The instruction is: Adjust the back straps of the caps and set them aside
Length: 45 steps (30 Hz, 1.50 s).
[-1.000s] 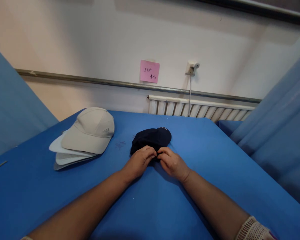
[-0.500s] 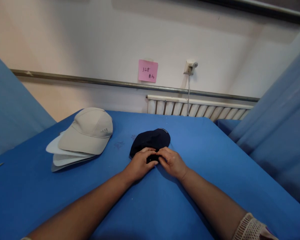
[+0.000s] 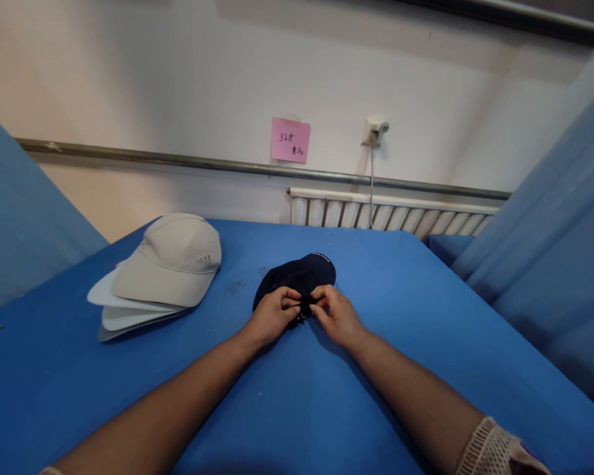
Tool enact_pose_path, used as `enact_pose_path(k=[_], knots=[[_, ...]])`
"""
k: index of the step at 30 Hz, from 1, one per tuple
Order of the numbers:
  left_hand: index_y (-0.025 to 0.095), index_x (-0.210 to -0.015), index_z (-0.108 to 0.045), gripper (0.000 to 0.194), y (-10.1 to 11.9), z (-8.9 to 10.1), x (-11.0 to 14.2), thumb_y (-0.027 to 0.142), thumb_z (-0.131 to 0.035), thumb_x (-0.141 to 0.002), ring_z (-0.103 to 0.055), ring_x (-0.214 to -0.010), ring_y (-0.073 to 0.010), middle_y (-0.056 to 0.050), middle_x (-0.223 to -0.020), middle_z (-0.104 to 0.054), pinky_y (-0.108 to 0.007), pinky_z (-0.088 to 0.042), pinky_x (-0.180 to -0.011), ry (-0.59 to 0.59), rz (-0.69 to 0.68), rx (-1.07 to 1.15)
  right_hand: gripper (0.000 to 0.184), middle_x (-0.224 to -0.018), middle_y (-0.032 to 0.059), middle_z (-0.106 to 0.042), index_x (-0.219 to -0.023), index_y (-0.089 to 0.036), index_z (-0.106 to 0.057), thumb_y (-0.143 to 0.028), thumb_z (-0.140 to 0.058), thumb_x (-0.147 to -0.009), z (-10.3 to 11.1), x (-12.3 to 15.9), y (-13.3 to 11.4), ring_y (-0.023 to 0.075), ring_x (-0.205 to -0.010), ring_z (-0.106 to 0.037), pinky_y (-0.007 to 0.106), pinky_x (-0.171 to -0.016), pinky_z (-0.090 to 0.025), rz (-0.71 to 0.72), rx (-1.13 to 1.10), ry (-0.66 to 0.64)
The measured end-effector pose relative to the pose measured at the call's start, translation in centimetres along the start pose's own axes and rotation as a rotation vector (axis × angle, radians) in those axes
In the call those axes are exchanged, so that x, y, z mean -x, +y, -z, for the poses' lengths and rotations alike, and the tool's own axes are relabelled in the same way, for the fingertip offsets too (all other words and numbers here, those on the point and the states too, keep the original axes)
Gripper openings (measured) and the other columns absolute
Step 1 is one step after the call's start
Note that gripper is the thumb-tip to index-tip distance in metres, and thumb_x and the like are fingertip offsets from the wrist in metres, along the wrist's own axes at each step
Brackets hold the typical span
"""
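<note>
A dark navy cap (image 3: 299, 276) lies in the middle of the blue table (image 3: 400, 310), its brim pointing away from me. My left hand (image 3: 272, 315) and my right hand (image 3: 335, 315) meet at the cap's near edge. Both have their fingers curled and pinched on the fabric at the back of the cap. The fingertips nearly touch each other over the dark cloth. What exactly they pinch there is too small to make out.
A stack of light caps (image 3: 153, 280), a beige one on top, sits at the table's left. Blue cloth partitions rise on the left (image 3: 24, 224) and right (image 3: 554, 231). Behind are a wall rail, a pink note (image 3: 290, 140), a socket with a cord and a radiator (image 3: 386, 214).
Both hands have crept a little further onto the cap's back edge and bunched the fabric. The view has shifted slightly; the stack of light caps has not moved.
</note>
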<state>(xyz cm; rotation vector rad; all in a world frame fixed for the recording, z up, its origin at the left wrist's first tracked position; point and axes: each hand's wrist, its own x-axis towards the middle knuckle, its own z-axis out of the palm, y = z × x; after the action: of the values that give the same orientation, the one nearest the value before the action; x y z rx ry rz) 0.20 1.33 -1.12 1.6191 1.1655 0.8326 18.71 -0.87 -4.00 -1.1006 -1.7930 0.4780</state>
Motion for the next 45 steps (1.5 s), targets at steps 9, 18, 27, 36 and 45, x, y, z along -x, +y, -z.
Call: enact_pose_path(k=[9,18,27,36,45], knots=[[0.016,-0.095,-0.060,0.024,-0.4,0.0,0.0,0.021,-0.064,-0.072,-0.068,-0.081,-0.0196,-0.006,-0.087,-0.071,-0.031,-0.051,-0.072,0.037,-0.012,0.034,0.010,-0.095,0.0049,-0.056,-0.083,-0.021,-0.058,-0.012,-0.062,-0.079,0.4,0.2,-0.9,0.0163,-0.084,-0.058,0.030,-0.072,-0.051,0.104,0.004,-0.009],[0.017,-0.093,-0.064,0.021,-0.4,0.2,0.0,0.021,-0.064,-0.072,-0.068,-0.091,-0.0199,-0.007,-0.096,-0.071,-0.034,-0.053,-0.084,0.006,-0.087,-0.022,0.013,-0.094,0.0047,-0.059,-0.074,-0.020,-0.058,-0.007,-0.059,-0.075,-0.1,-0.1,-0.4,0.0161,-0.086,-0.060,0.030,-0.075,-0.051,0.071,-0.006,0.012],[0.017,-0.089,-0.064,0.017,-0.4,0.4,-0.2,0.020,-0.064,-0.071,-0.069,-0.085,-0.0192,-0.006,-0.092,-0.072,-0.033,-0.054,-0.080,0.030,-0.070,-0.095,0.012,-0.096,0.0058,-0.062,-0.069,-0.020,-0.057,-0.009,-0.059,-0.072,0.0,-0.1,0.5,0.0164,-0.082,-0.061,0.030,-0.069,-0.051,0.029,-0.033,0.035],[0.020,-0.098,-0.066,0.021,0.5,0.8,0.8,0.024,-0.062,-0.078,-0.067,-0.090,-0.0229,-0.006,-0.097,-0.071,-0.035,-0.050,-0.082,0.015,-0.196,-0.369,0.010,-0.090,0.0056,-0.063,-0.063,-0.019,-0.058,-0.013,-0.059,-0.071,0.1,-0.4,1.2,0.0158,-0.075,-0.061,0.027,-0.061,-0.049,-0.075,-0.164,0.072],[0.023,-0.110,-0.067,0.028,2.0,0.3,1.9,0.026,-0.058,-0.083,-0.063,-0.098,-0.0271,-0.009,-0.105,-0.070,-0.038,-0.045,-0.087,0.029,-0.339,-0.731,0.010,-0.088,0.0056,-0.064,-0.063,-0.019,-0.060,-0.014,-0.059,-0.072,0.3,-0.5,0.8,0.0154,-0.072,-0.060,0.027,-0.060,-0.049,-0.061,-0.208,0.076]])
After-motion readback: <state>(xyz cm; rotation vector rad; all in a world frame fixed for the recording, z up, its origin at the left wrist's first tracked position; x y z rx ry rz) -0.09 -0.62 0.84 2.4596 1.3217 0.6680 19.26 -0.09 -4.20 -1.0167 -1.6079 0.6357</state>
